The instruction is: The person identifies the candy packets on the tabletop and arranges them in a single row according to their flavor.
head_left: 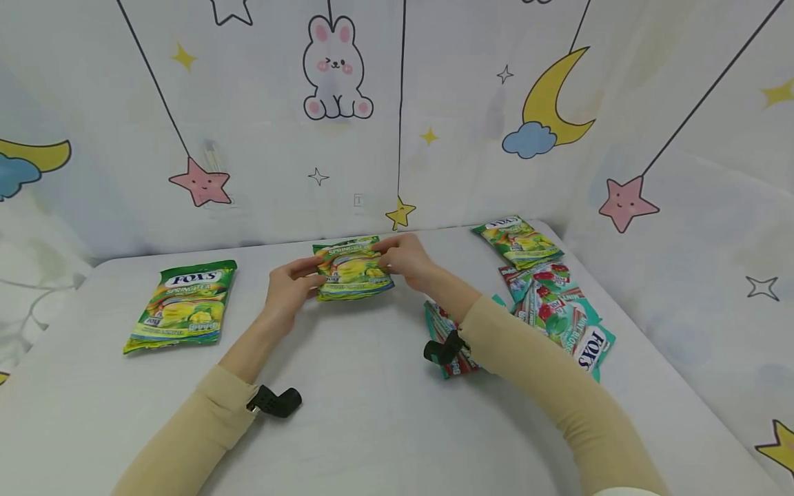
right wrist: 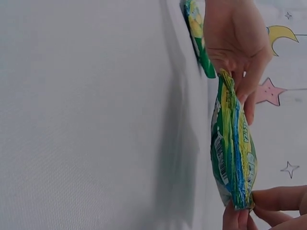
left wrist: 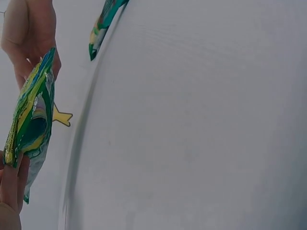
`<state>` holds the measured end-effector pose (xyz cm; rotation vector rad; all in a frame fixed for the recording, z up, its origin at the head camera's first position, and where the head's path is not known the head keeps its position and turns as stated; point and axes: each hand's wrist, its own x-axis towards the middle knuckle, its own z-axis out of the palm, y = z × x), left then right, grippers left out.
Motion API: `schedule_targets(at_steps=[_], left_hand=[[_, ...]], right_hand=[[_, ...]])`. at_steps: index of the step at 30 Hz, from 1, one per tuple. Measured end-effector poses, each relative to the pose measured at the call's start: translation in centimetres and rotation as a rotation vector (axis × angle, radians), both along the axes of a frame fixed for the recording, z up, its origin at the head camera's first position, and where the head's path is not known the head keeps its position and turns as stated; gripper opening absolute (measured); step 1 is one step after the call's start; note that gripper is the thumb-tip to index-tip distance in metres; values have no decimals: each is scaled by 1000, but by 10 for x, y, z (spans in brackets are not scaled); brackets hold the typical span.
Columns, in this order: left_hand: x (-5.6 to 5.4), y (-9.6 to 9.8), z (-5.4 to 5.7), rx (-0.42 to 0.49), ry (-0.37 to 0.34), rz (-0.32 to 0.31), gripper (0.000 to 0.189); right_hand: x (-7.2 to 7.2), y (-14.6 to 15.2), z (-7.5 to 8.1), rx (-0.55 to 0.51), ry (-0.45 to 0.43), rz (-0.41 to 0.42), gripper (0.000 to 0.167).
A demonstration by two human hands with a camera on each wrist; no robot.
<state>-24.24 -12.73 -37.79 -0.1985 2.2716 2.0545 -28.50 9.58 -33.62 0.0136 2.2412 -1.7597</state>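
Between my two hands a green and yellow Fox's Spring Tea candy bag [head_left: 351,270] is held up near the back edge of the table. My left hand [head_left: 289,288] pinches its left side, thumb and fingers on either face. On the other side, my right hand [head_left: 409,262] pinches the upper right edge. The right wrist view shows the held bag [right wrist: 232,148] edge-on, above the tabletop, with a shadow beside it. In the left wrist view the same bag [left wrist: 34,120] appears from its side, gripped at both ends.
Another Spring Tea bag [head_left: 183,305] lies at the left. At the back right is a similar green bag [head_left: 520,241], beside overlapping red and teal Fox's bags [head_left: 555,310]. One more red and teal bag [head_left: 455,368] lies partly under my right forearm. A patterned cloth backdrop [head_left: 267,138] rises behind the table.
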Motion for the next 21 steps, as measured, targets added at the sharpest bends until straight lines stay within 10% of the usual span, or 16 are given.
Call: schedule_targets(at_steps=[21], left_hand=[[19,-42,5,-121,15,-29,50]], right_hand=[[11,-40,-8,-19,30,48,38]])
